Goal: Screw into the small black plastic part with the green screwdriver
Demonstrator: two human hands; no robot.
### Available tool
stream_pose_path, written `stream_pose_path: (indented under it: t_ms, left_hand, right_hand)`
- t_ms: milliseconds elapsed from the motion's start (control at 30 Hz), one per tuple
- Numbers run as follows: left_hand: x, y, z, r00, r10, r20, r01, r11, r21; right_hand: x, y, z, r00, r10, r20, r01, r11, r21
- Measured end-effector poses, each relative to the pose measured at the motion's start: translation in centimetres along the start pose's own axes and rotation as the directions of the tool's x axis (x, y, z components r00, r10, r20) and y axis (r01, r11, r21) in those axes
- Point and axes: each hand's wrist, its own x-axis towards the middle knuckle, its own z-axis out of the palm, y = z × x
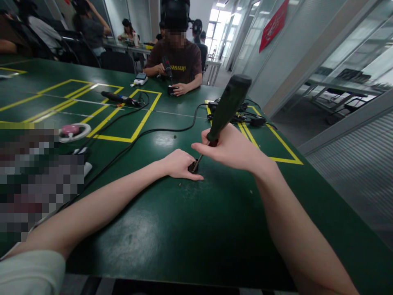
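Note:
My right hand [235, 147] grips the lower end of a screwdriver [229, 102] with a thick dark green handle, tilted up to the right. Its thin shaft slants down to a small dark part [193, 166] on the table, where the tip meets it. My left hand [178, 163] is closed around that part from the left and presses it against the tabletop, thumb stretched along the near side. The fingers hide much of the part, so its kind cannot be made out. A tiny brass-coloured piece [179, 184] lies just in front of my left hand.
The green table [159, 229] carries yellow tape outlines. A black cable [150, 130] crosses it behind my left hand. Another power screwdriver [118, 97] lies left, with tangled cables [242, 112] at right. Across sits a co-worker [184, 57] with a tool.

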Motion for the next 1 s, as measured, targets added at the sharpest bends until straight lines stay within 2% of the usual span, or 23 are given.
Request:
stream_pose_path:
  t_ms: [233,567,1000]
  left_hand:
    - [-0.1,0.0,0.1,0.999,0.002,-0.04,-0.003,1.0,-0.004]
    - [-0.2,-0.6,1.1,0.997,-0.046,0.06,0.047,0.999,-0.01]
    - [-0.3,-0.8,1.3,0.995,-0.053,0.08,0.057,0.998,-0.038]
  right_hand:
    - [0.0,0.5,-0.2,0.999,-0.026,-0.042,0.02,0.992,-0.122]
    - [-0.2,0.4,-0.3,0.999,-0.004,0.035,0.005,0.999,-0.039]
    - [-0.2,0.3,-0.4,0.998,-0.005,0.069,0.008,0.999,-0.037]
